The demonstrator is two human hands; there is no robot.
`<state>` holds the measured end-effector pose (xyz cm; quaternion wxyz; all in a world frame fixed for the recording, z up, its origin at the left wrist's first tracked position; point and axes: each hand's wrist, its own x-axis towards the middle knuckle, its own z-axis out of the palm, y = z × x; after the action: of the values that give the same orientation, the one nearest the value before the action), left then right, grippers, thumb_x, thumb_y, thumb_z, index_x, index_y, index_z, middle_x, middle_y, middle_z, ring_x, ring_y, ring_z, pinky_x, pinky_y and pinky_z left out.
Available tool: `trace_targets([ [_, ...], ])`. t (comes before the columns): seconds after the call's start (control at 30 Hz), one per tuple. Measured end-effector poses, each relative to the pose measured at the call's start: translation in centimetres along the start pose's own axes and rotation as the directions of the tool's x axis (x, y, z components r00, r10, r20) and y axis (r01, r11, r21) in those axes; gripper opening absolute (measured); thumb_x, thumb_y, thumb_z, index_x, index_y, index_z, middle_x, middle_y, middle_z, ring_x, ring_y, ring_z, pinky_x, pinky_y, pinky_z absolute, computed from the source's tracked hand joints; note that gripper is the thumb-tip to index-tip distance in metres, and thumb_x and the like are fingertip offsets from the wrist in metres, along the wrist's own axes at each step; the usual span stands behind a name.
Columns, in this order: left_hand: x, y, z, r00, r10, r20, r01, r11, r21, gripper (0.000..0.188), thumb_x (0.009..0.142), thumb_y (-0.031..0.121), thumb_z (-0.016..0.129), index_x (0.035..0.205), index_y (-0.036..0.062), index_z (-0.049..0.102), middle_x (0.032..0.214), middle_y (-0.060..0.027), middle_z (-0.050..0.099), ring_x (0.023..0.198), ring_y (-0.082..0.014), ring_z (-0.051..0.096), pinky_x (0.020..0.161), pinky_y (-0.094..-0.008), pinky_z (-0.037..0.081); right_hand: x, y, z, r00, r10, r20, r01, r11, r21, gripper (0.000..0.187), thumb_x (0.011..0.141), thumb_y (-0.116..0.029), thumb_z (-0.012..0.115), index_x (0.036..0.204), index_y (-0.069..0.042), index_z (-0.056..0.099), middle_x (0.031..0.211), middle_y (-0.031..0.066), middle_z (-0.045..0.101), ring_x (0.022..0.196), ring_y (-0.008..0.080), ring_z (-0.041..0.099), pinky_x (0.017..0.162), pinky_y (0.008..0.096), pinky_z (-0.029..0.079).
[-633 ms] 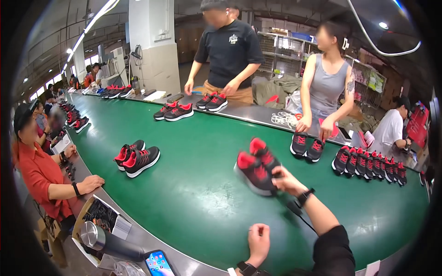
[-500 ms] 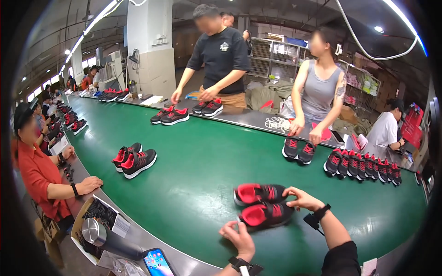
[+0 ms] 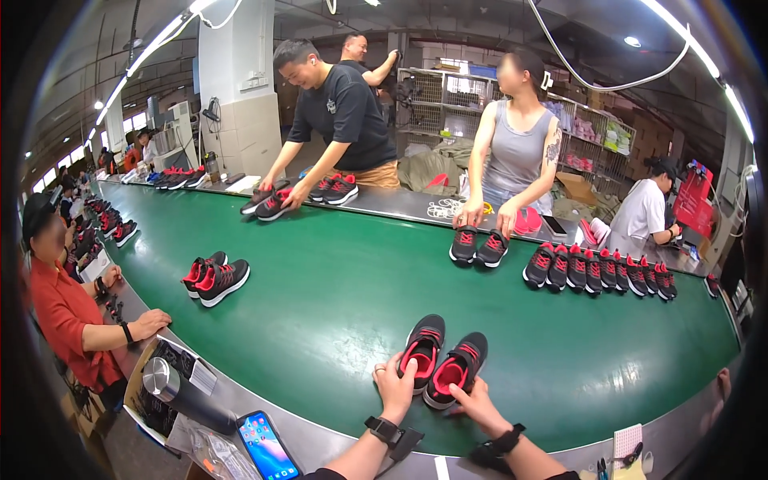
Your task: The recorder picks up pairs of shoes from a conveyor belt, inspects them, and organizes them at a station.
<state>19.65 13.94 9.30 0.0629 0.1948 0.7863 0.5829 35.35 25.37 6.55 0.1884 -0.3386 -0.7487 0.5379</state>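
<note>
A pair of black sneakers with red laces and red lining rests on the green belt right in front of me, toes pointing away. My left hand [image 3: 394, 390] grips the left sneaker [image 3: 427, 334] by its heel, with the thumb at the opening. On the heel of the right sneaker [image 3: 469, 352] my right hand [image 3: 482, 408] is closed, its thumb at the collar and its other fingers partly hidden along the outer side. The two sneakers sit side by side, slightly splayed.
The green belt [image 3: 320, 280] carries another sneaker pair [image 3: 216, 278] at left and a row of sneakers [image 3: 596, 272] at right. Co-workers handle sneakers across the belt. Along my near edge are a phone [image 3: 266, 448], a steel flask [image 3: 192, 400] and a notepad [image 3: 628, 442].
The sneakers have turned from pointing right to pointing away. My left hand has closed on one heel; my right hand has moved from the toes to the other heel.
</note>
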Motion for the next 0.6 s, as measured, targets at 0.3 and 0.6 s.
trace_targets([
  [0.3, -0.2, -0.7, -0.8, 0.997, -0.032, -0.064, 0.014, 0.964, -0.267, 0.033, 0.074, 0.008, 0.056, 0.106, 0.0021, 0.061, 0.088, -0.0078, 0.050, 0.075, -0.0165, 0.050, 0.066, -0.0293, 0.044, -0.6, -2.2, -1.6, 0.997, 0.080, 0.024, -0.081, 0.874, 0.479, 0.041, 0.088, -0.014, 0.053, 0.127, -0.004, 0.048, 0.114, 0.0104, 0.051, 0.097, 0.0202, 0.058, 0.071, 0.0368, 0.057],
  [0.6, -1.2, 1.7, -0.4, 0.770, -0.084, 0.632, 0.611, 0.382, -0.694, 0.051, 0.084, 0.011, 0.042, 0.133, -0.0013, 0.040, 0.122, -0.0138, 0.056, 0.106, -0.0256, 0.060, 0.086, -0.0392, 0.051, -0.1, -1.3, -4.1, 0.952, -0.027, 0.304, -0.232, 0.585, 0.777, 0.051, 0.094, -0.029, 0.041, 0.143, -0.021, 0.029, 0.132, 0.0067, 0.050, 0.110, 0.0249, 0.057, 0.074, 0.0437, 0.055],
])
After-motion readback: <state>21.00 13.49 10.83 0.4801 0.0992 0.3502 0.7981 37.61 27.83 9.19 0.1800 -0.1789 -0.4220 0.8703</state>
